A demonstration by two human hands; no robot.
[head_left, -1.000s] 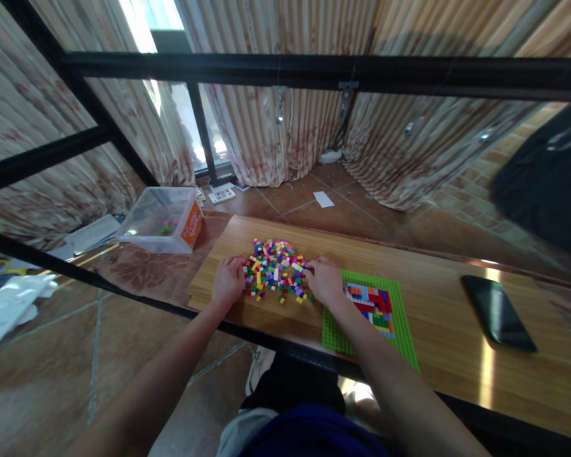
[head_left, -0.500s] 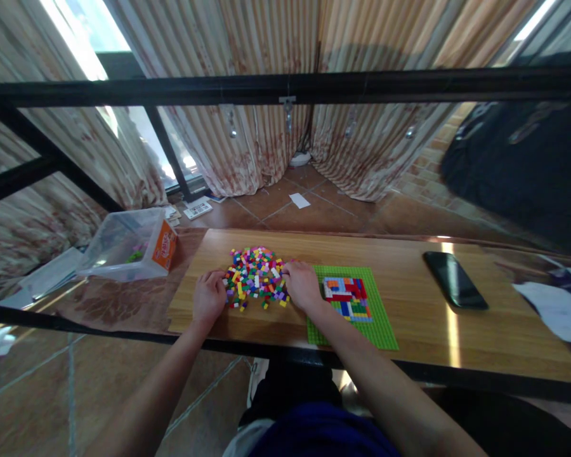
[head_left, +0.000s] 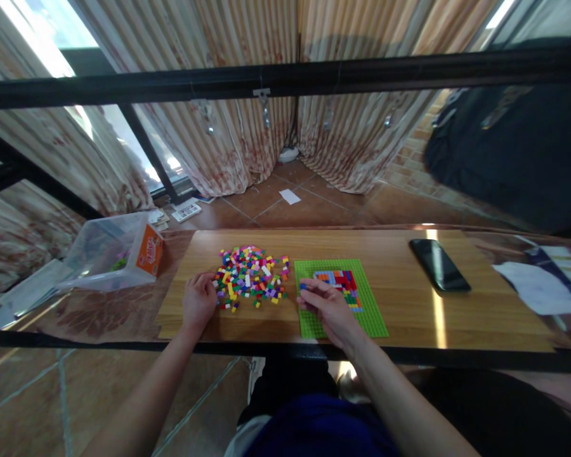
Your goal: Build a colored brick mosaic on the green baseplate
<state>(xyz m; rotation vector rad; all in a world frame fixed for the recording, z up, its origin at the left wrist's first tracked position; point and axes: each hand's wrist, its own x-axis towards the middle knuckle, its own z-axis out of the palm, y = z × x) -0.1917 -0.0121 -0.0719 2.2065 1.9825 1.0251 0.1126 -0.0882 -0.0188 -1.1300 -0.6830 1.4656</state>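
Observation:
A heap of small colourful building bricks [head_left: 252,276] lies spread on the wooden board. My left hand [head_left: 198,301] rests at the heap's left edge with its fingers curled together; whatever they may hold is hidden. Over the left part of a green studded baseplate [head_left: 374,317] is my right hand [head_left: 326,306], pinching a small blue brick [head_left: 303,287] between thumb and fingertips. Red, blue, orange and other bricks form a patch [head_left: 349,279] on the baseplate, partly covered by this hand.
A black phone [head_left: 439,264] lies on the board [head_left: 400,304] to the right. Left of the board stands a clear plastic box [head_left: 109,247] with an orange label. Papers [head_left: 535,289] lie at the far right. A dark metal bar [head_left: 285,79] crosses beyond the table.
My right hand has moved right, from the heap to above the baseplate, with a blue brick now showing in its fingers. My left hand stays beside the heap. The view has shifted slightly.

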